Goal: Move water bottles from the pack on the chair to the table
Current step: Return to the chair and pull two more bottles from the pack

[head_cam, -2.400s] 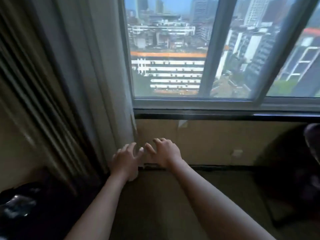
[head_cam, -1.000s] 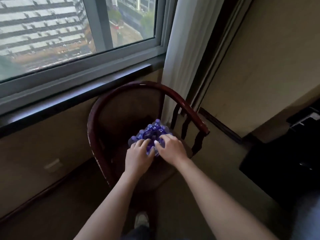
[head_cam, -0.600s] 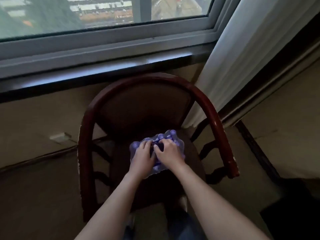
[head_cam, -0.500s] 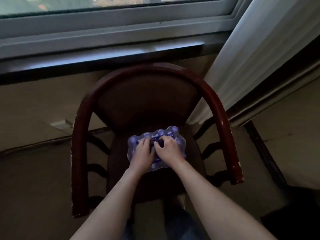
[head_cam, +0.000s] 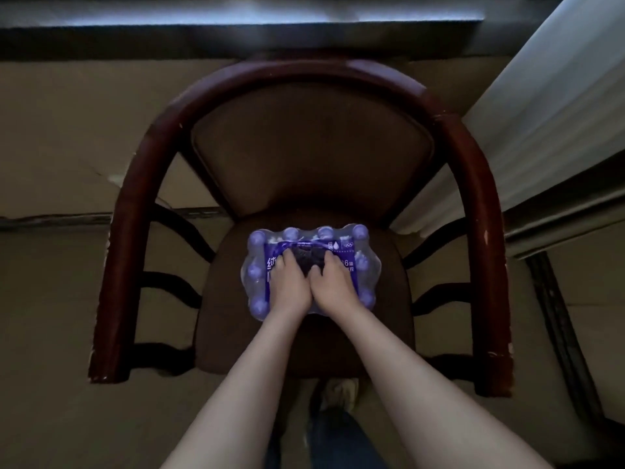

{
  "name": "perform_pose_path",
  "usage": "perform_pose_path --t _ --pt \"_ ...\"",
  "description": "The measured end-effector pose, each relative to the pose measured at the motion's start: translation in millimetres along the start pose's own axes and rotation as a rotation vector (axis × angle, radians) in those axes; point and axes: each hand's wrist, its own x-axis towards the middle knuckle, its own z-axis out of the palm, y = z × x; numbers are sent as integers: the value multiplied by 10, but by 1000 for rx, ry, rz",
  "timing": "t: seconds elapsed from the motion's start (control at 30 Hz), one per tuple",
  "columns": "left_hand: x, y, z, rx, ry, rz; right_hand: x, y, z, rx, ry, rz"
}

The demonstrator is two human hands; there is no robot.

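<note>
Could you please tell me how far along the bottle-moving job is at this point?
Nothing looks moved yet: the shrink-wrapped pack sits on the chair seat, purple caps showing around its edge. In hand: the left hand and right hand press at a dark gap in its top wrap. Left: pulling bottles out and carrying them to the table, which is out of view.

The view has swung from the window down onto the chair point(head_cam: 473, 204). Both hands, left point(head_cam: 291, 282) and right point(head_cam: 333, 282), now press on the pack point(head_cam: 363, 265), fingers curled toward twelve o'clock.
</note>
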Motion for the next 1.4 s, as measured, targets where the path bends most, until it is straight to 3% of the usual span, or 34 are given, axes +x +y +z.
perform_pose_path --t 0.23,0.37,0.47,0.63,0.8,0.9,0.97,1.1,1.17,1.33,1.4 --pt "-75 -82 -105 -460 -108 36 -28 84 39 -60 -3 -204" --pt "-33 -45 -175 -699 -198 -109 118 -23 90 77 -125 -17" --pt "-26 -17 -190 -752 -224 -239 227 -119 110 91 -256 42" --pt "31 -7 -189 -663 -290 -355 364 -188 95 244 -286 72" --pt "-33 -64 -93 -590 -182 -223 326 -87 87 148 -232 -15" --pt "-24 -59 -102 -332 -77 -53 211 -44 87 130 -147 -80" --pt "-1 1 -152 -266 -27 -10 155 -67 116 135 -60 -26" --pt "25 16 -197 14 -82 132 18 -102 213 83 219 220" --pt "-6 -37 -196 63 -73 187 42 -131 237 116 249 254" --pt "-52 -118 -249 48 -67 271 226 -293 309 561 133 400" --pt "-54 -135 -270 34 -72 300 256 -257 340 676 158 429"
